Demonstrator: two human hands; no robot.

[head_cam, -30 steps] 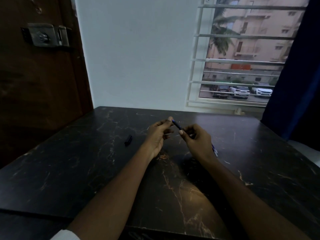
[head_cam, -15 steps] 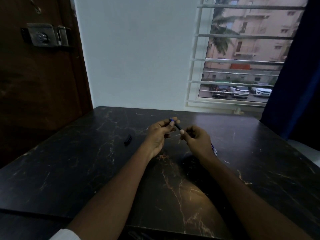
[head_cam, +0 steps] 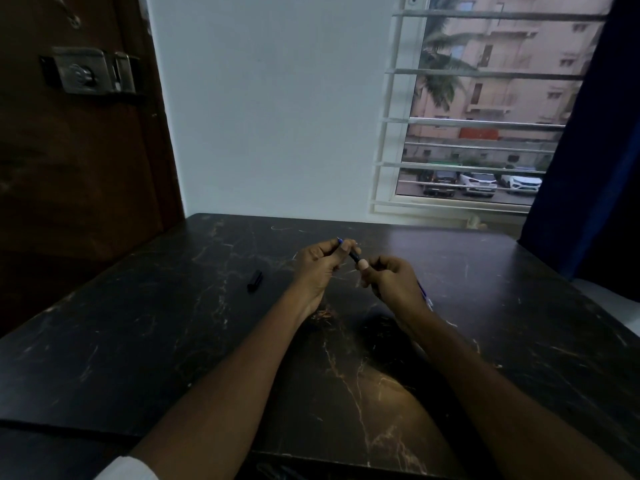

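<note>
A dark pen (head_cam: 354,254) with a blue tip is held between both hands above the middle of the black marbled table (head_cam: 138,341). My left hand (head_cam: 320,268) pinches its tip end with thumb and fingers. My right hand (head_cam: 391,278) grips the barrel, and the pen's rear end shows blue and white past that hand's right side. A small black pen cap (head_cam: 255,280) lies on the table, well to the left of my left hand.
A white wall stands behind the table. A brown wooden door with a metal lock (head_cam: 91,72) is at the left. A barred window (head_cam: 478,109) and a dark blue curtain (head_cam: 595,140) are at the right.
My left hand has slid further along the pen toward my right hand, so less of the dark barrel shows between them. The cap has not moved.
</note>
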